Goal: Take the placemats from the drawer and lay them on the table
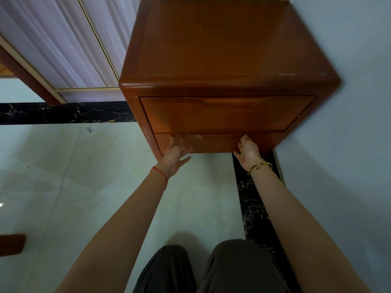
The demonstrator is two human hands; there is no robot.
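Note:
A brown wooden cabinet (228,49) with two drawers stands against a pale wall. Both drawers look closed. The upper drawer (224,115) has a carved grip along its top edge. My left hand (176,153) has its fingers hooked on the left part of the lower drawer (220,143), at its top lip. At the right part of the same lip, the fingers of my right hand (248,150) curl onto the edge. No placemats are in view; the inside of the drawers is hidden.
Pale glossy floor tiles (84,187) with a black marbled strip (256,208) lie below the cabinet. A white curtain (63,43) hangs at the left behind it. My knees in dark trousers (211,269) are at the bottom. A brown wooden piece (11,244) shows at the left edge.

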